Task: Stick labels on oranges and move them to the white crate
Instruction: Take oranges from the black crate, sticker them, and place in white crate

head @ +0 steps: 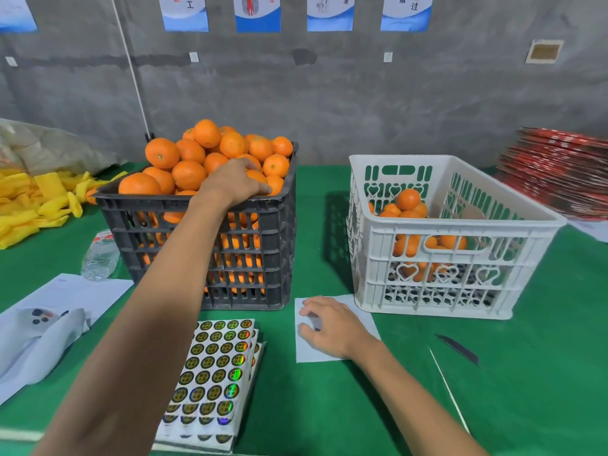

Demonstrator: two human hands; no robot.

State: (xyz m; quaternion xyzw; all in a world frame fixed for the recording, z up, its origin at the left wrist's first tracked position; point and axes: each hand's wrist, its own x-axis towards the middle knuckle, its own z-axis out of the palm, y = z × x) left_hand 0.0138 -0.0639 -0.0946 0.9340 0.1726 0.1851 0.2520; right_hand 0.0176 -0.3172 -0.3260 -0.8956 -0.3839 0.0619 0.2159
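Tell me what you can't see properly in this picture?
- Head view: the left hand covers the orange it reaches for in the black crate.
- The right hand hides what its fingertips touch on the white sheet.
- The sticker sheets print: too small.
- Wall posters: cut off on top.

Two bare forearms enter from the bottom edge, no sleeves visible anywhere up to the frame border. Left hand (232, 182) and right hand (329, 325) both bare: no gloves, rings, watch or wristband showing. Short fingernails on the right hand's fingers; left hand's nails can't be made out.
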